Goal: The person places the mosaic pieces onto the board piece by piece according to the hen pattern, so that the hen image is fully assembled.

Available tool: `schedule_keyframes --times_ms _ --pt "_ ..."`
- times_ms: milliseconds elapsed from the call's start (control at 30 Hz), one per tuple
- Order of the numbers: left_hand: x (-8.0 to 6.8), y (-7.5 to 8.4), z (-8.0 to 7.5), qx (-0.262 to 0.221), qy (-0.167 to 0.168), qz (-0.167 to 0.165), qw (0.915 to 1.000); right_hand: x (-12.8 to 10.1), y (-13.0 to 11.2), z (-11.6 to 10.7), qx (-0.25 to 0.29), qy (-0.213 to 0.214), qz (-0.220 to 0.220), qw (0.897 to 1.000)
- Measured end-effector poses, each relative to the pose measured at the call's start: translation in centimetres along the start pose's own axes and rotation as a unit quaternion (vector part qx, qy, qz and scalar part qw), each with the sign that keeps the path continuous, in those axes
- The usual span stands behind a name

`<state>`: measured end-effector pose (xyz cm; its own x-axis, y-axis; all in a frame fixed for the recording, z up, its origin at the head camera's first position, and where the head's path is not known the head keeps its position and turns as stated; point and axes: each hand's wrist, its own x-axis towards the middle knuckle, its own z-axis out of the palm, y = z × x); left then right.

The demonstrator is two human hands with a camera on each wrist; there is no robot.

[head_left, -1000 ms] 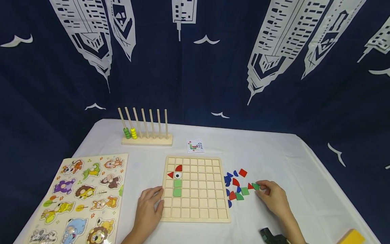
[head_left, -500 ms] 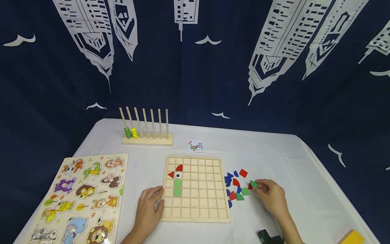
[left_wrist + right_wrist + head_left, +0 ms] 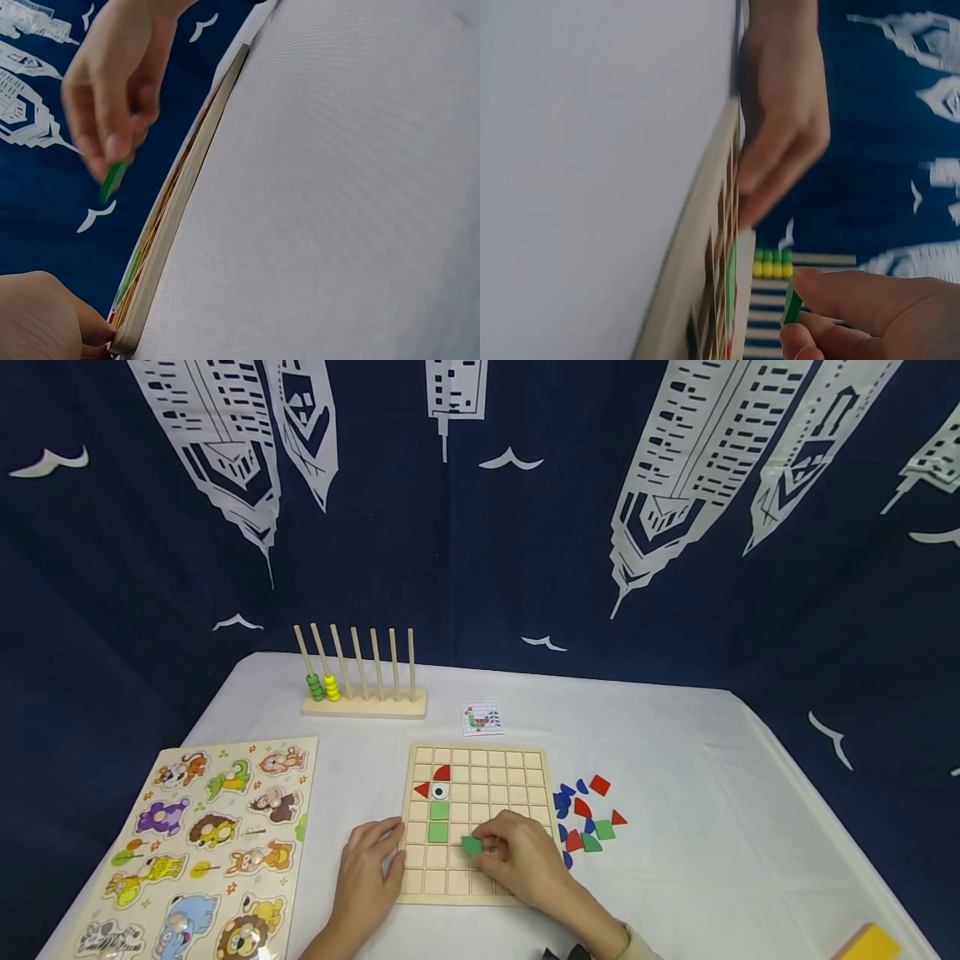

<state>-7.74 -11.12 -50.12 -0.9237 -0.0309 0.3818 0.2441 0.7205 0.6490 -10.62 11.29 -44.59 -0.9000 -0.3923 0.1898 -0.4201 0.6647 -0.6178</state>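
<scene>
My right hand [image 3: 525,860] pinches a green quarter-circle tile [image 3: 471,845] between thumb and fingers, over the lower middle of the wooden grid board [image 3: 480,900]. The tile [image 3: 792,301] appears edge-on in the right wrist view. At the board's left edge my left hand [image 3: 367,868] rests with relaxed fingers, thumb and fingertips touching the rim. On the board's left side stand a red quarter circle [image 3: 442,772], a red triangle [image 3: 422,790], an eye tile [image 3: 440,791] and two green squares, the upper one [image 3: 438,811] directly above the lower one [image 3: 438,832].
Loose tiles lie right of the board, among them a red square [image 3: 599,785], a red triangle [image 3: 618,817] and a green square [image 3: 604,830]. A pattern card [image 3: 482,718] and a bead-peg stand [image 3: 363,706] are behind. An animal puzzle [image 3: 300,793] lies left, a yellow block [image 3: 870,942] front right.
My right hand has carried the green quarter-circle tile leftward from the loose tiles to over the board. The left hand has stayed at the board's edge.
</scene>
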Motion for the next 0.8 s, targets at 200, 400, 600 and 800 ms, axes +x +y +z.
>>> schedule_keyframes --times_ms 200,400,600,800 --pt "0.0 -0.1 0.1 0.01 0.006 0.006 0.9999 1.2 -1.7 2.6 -0.051 -0.022 -0.05 0.997" --pt "0.0 -0.1 0.0 0.015 0.005 0.009 0.9998 1.5 -1.7 3.5 -0.073 -0.008 -0.061 0.995" --pt "0.0 -0.2 0.0 0.015 0.004 0.009 0.9998 1.6 -1.5 3.9 -0.068 -0.016 -0.057 0.996" --pt "0.0 -0.1 0.1 0.015 0.004 0.011 0.9998 1.6 -1.5 4.0 -0.063 -0.025 -0.048 0.997"
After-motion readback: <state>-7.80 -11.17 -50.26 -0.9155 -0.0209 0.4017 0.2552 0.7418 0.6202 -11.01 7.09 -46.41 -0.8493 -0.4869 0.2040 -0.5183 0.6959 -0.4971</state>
